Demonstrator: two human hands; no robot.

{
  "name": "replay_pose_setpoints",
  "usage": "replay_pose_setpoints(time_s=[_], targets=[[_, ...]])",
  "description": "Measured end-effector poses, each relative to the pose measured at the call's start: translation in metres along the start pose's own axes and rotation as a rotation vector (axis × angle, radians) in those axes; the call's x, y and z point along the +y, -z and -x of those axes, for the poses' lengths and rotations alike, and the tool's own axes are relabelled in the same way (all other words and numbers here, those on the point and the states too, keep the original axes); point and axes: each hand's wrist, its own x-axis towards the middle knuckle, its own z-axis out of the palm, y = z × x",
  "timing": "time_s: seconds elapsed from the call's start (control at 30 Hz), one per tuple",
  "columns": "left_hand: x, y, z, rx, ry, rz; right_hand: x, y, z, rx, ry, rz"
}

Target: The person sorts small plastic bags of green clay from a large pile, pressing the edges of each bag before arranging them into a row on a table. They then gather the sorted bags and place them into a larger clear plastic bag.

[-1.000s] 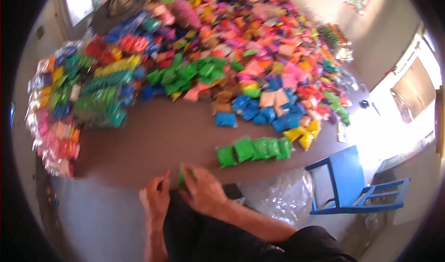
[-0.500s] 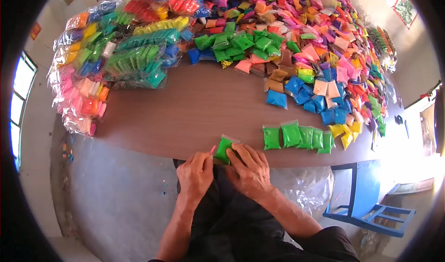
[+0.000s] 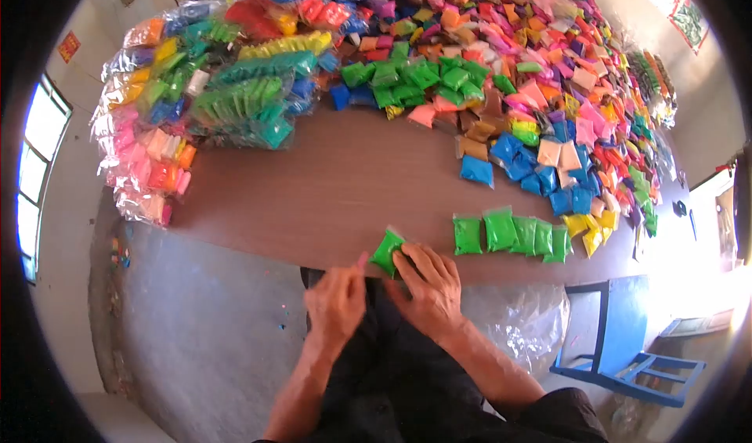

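Note:
A green packet point(image 3: 386, 252) lies at the table's front edge, tilted, with the fingers of my right hand point(image 3: 428, 288) pressed on its right side. Just left of it, my left hand point(image 3: 337, 300) is closed, slightly blurred, round a small pink object point(image 3: 363, 260) whose tip sticks out near the packet. To the right, several green packets point(image 3: 501, 229) rest in an overlapping row. Behind them are blue packets point(image 3: 476, 170) and a heap of green packets point(image 3: 407, 80).
Bundled packets in clear bags point(image 3: 243, 102) cover the table's left side. A large multicoloured pile point(image 3: 540, 67) spreads over the back and right of the brown table point(image 3: 298, 184). A blue chair point(image 3: 623, 333) and clear plastic point(image 3: 525, 321) are at the lower right.
The view has shifted slightly, so the scene sits a little further right. The green packet is tilted more, and my left hand is now blurred by motion.

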Motion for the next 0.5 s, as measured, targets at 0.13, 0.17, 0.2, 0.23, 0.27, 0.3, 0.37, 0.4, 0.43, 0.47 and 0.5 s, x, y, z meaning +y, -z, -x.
replay_pose_setpoints(time_s=[0.13, 0.17, 0.2, 0.23, 0.27, 0.3, 0.37, 0.4, 0.43, 0.47, 0.5], targets=[[0.010, -0.011, 0.000, -0.020, -0.080, 0.123, 0.001, -0.002, -0.001, 0.031, 0.009, -0.012], [0.005, -0.010, -0.002, -0.007, -0.070, 0.076, 0.000, -0.002, -0.001, 0.032, 0.004, -0.014], [-0.003, -0.008, -0.004, 0.003, -0.056, 0.031, 0.000, -0.001, 0.000, 0.028, -0.005, -0.015], [-0.008, -0.006, -0.005, 0.009, -0.039, -0.012, -0.001, 0.000, 0.000, 0.015, -0.011, -0.009], [-0.011, -0.004, -0.005, 0.012, -0.015, 0.000, -0.001, 0.000, 0.000, 0.029, -0.011, -0.009], [-0.012, 0.000, -0.006, 0.012, 0.011, 0.011, -0.002, 0.000, 0.000, 0.041, -0.012, -0.011], [-0.003, 0.006, -0.007, 0.007, -0.071, 0.034, -0.002, -0.002, 0.000, 0.061, -0.018, -0.017], [0.001, 0.002, -0.005, -0.022, -0.076, 0.049, -0.002, -0.003, 0.000, 0.067, -0.022, -0.021], [0.005, -0.002, -0.001, -0.049, -0.080, 0.065, -0.002, -0.002, 0.000, 0.072, -0.026, -0.024], [0.007, -0.006, 0.001, -0.076, -0.086, 0.082, -0.002, -0.002, 0.000, 0.072, -0.032, -0.036], [0.002, -0.011, 0.000, -0.025, -0.050, 0.100, -0.003, -0.002, -0.001, 0.073, -0.040, -0.048]])
